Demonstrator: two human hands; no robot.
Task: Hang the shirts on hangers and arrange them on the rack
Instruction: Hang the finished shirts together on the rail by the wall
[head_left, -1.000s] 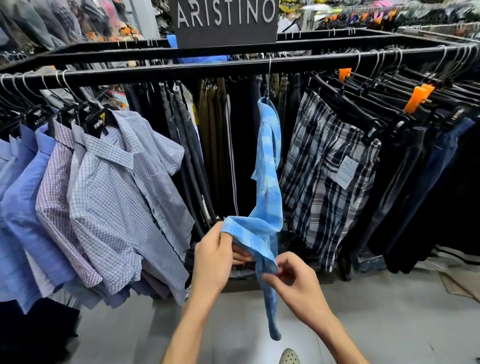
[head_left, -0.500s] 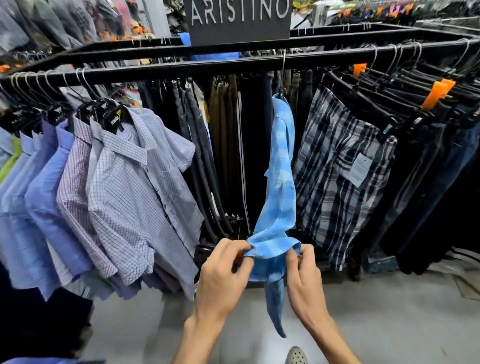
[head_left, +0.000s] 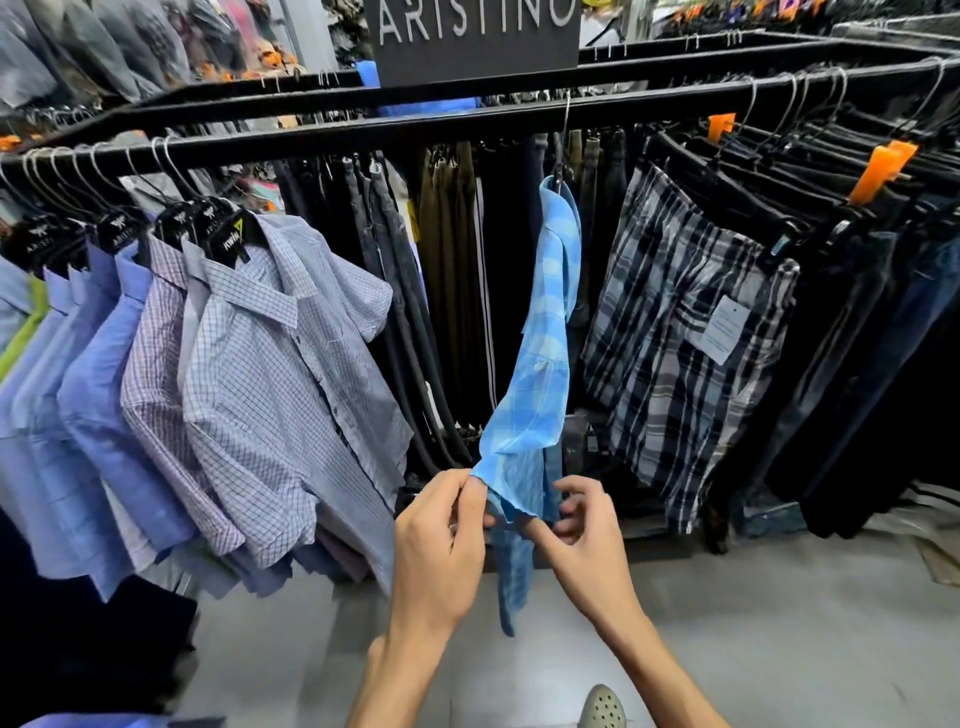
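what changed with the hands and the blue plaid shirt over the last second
The left hand shifted its pinch to the folded lower edge of the blue plaid shirt. The right hand, which pinched the hem from below, rose beside the fabric, fingers curled, grip unclear. The shirt hangs straighter. It stayed on the rack rail between the checked shirts and plaid shorts.

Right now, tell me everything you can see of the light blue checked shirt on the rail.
The light blue checked shirt looks like thin woven cloth. It hangs edge-on from a wire hanger hook over the black rail, between dark trousers and plaid shorts. Its collar is up top and its lower part is bunched. The left hand pinches the hem; the right hand curls its fingers at the bottom edge. A strip dangles below.
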